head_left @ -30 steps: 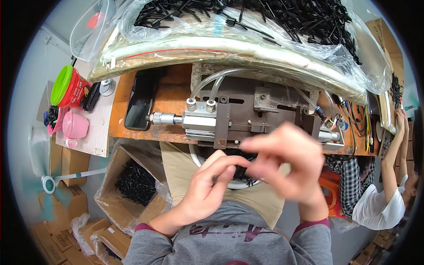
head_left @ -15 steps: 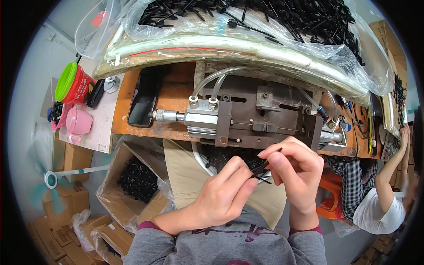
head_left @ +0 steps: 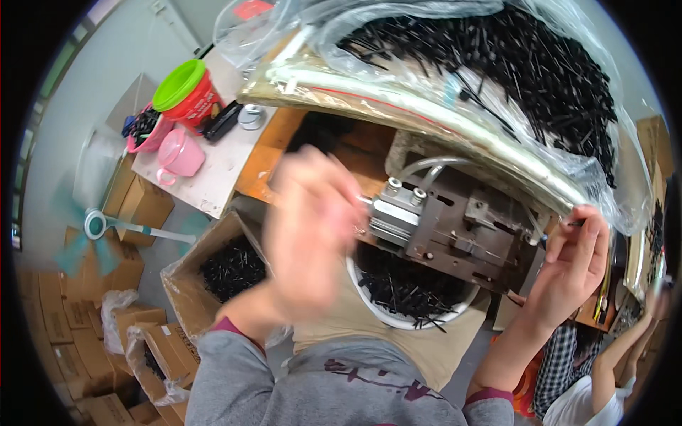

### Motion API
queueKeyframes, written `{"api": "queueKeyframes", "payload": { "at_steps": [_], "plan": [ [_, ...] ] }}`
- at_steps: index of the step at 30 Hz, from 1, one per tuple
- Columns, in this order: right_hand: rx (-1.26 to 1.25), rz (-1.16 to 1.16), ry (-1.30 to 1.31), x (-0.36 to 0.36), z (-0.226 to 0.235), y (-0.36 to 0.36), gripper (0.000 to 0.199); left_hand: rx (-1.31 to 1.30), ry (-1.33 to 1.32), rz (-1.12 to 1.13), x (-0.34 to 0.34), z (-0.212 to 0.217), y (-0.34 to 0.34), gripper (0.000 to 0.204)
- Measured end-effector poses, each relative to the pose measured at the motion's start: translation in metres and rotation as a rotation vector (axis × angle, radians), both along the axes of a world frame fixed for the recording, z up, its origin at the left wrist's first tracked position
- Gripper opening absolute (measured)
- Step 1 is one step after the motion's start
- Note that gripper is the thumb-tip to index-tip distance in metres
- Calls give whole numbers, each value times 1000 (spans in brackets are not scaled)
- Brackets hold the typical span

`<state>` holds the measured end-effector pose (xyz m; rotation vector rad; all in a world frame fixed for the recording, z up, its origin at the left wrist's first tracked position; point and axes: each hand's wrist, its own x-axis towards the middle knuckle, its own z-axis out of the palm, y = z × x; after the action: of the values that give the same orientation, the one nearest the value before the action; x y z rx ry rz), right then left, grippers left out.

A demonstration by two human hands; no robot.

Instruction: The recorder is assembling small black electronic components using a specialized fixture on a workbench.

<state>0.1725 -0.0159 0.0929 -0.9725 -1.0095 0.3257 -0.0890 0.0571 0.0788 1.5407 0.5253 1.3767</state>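
My left hand (head_left: 309, 227) is smeared by motion in front of the left end of the metal fixture, close to its silver cylinder (head_left: 395, 221). Its fingers are too blurred to read. Off the fixture's right end, my right hand (head_left: 572, 273) is raised with fingers bent together at the front edge of the plastic-covered tray. A small dark bit shows at its fingertips, too little to name. Between the hands lies the dark metal fixture (head_left: 455, 245) with clear air tubes (head_left: 433, 165). Below it, a white basket (head_left: 383, 321) of thin black plastic parts (head_left: 405, 284) stands at my lap.
Loose black parts (head_left: 511, 71) fill the plastic-lined tray (head_left: 398, 106) at the back. To the left are a red bucket (head_left: 195, 103), a pink cup (head_left: 181, 153), a fan (head_left: 94, 224) and an open carton (head_left: 206, 298). A co-worker's arm (head_left: 614, 355) shows at right.
My hands have parted from the black parts they held together over my lap. The left went up and left, the right up and right. The view has turned, uncovering the basket.
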Motion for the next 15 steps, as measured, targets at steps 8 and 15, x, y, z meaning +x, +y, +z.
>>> {"api": "queueKeyframes", "payload": {
  "at_steps": [8,15],
  "plan": [
    [-76,19,7,-27,-24,-27,22,648,465,1131,-98,118,216,60],
    [-29,57,-45,-36,-38,-42,31,401,485,725,-75,40,116,10]
  ]
}}
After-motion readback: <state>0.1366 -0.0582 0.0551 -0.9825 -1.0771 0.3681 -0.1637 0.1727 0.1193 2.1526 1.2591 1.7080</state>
